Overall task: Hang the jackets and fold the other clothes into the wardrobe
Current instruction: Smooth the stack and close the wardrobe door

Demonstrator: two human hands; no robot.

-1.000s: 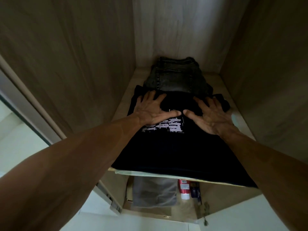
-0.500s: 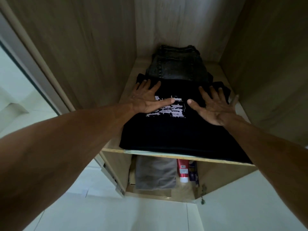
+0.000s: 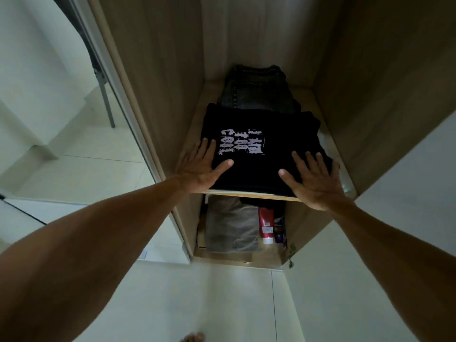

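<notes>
A black folded T-shirt with a pale printed block [image 3: 249,169] lies on the light wooden shelf [image 3: 246,193] inside the wood-grain wardrobe [image 3: 158,70], its front edge at the shelf's lip. The left hand [image 3: 199,169] lies flat at the shirt's near left corner, its grip open, fingers straight and thumb spread across the cloth. The right hand [image 3: 317,180] rests on the near right corner the same way, grip open, fingers splayed. Behind the shirt and touching it sits a folded pair of dark grey jeans [image 3: 256,92]. In the compartment below lie a folded grey garment [image 3: 232,225] and, just beside it, a red tube with a white cap [image 3: 266,224].
</notes>
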